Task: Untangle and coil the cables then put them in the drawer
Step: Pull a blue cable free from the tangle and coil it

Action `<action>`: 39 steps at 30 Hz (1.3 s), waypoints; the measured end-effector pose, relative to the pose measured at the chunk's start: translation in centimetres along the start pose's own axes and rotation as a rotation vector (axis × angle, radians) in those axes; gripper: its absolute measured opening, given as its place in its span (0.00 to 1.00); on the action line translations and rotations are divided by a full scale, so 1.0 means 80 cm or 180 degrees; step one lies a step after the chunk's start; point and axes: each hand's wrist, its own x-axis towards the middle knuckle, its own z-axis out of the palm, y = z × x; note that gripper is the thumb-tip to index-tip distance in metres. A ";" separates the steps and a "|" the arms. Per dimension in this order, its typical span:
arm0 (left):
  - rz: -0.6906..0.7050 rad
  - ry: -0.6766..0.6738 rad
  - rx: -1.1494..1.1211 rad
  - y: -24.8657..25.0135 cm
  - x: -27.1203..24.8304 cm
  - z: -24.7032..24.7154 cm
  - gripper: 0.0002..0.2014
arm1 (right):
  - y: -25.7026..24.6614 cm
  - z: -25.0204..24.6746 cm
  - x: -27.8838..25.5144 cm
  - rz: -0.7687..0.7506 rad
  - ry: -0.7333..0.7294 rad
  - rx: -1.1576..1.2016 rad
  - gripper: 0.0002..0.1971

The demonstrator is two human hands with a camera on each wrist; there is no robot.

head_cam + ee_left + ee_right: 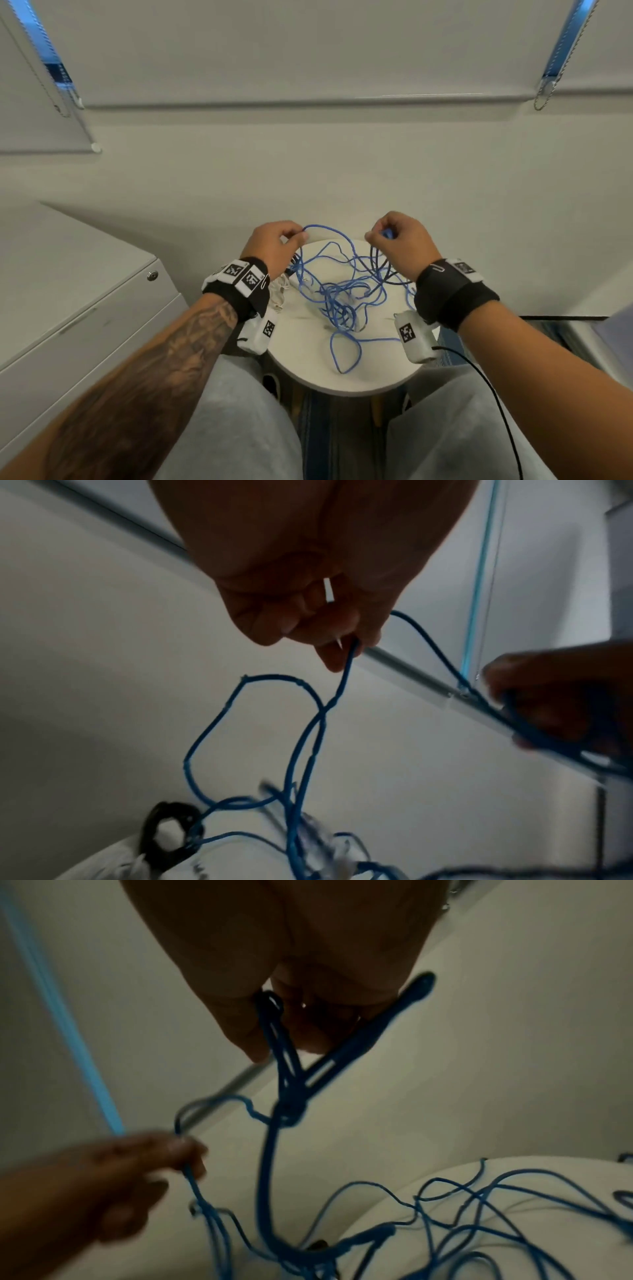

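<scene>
A tangle of thin blue cable (337,294) lies on a small round white table (301,356) between my knees. My left hand (274,243) is raised over the table's far left edge and pinches one blue strand (346,674) between thumb and fingertips. My right hand (399,240) is raised at the far right and grips several gathered loops of blue cable (284,1069). A strand arcs between the two hands. A dark cable (380,270) hangs under the right hand, and a white cable (279,291) lies by my left wrist.
A white filing cabinet with closed drawers (85,308) and a round lock stands at my left. A white wall and window blinds rise behind the table. My grey-trousered legs flank the table; a black wire (496,394) runs off my right wrist.
</scene>
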 end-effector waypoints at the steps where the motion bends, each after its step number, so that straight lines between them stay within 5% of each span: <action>1: -0.0002 -0.0063 -0.0238 0.011 0.001 0.000 0.06 | 0.000 0.007 -0.002 -0.0003 -0.0139 -0.0233 0.11; 7: 0.0117 -0.0090 -0.1020 0.074 0.009 -0.009 0.06 | -0.023 0.024 -0.006 0.0088 -0.0801 -0.0641 0.17; 12: -0.0113 0.0096 -0.1645 0.073 0.008 -0.008 0.06 | -0.048 0.010 0.006 0.0377 -0.0333 0.0731 0.19; 17: -0.0669 0.0506 -0.1495 0.041 -0.018 0.023 0.19 | -0.078 -0.015 0.017 0.0399 -0.0237 0.2422 0.19; 20: -0.0785 0.0122 -0.1747 0.038 -0.049 0.046 0.10 | -0.086 -0.027 0.021 0.0226 -0.0225 0.2529 0.19; 22: -0.0732 -0.0206 -0.1910 0.044 -0.068 0.061 0.14 | -0.089 -0.028 0.022 0.0161 -0.0239 0.2452 0.19; 25: -0.0501 0.0168 -0.1464 0.048 -0.070 0.074 0.09 | -0.093 -0.030 0.017 0.0139 -0.0431 0.2293 0.19; 27: -0.0481 0.0417 -0.1175 0.051 -0.054 0.069 0.21 | -0.096 -0.036 0.012 0.0106 -0.0535 0.2059 0.19; 30: -0.0427 0.0090 -0.0862 0.052 -0.024 0.059 0.37 | -0.102 -0.045 0.006 -0.0032 -0.0675 0.1719 0.19; 35: -0.0234 -0.0620 -0.0148 0.032 0.005 0.062 0.08 | -0.116 -0.060 0.014 -0.0270 -0.0439 0.1733 0.19; 39: -0.0476 -0.0650 -0.0120 0.009 0.002 0.073 0.10 | -0.117 -0.080 0.030 -0.0434 0.0327 0.1785 0.19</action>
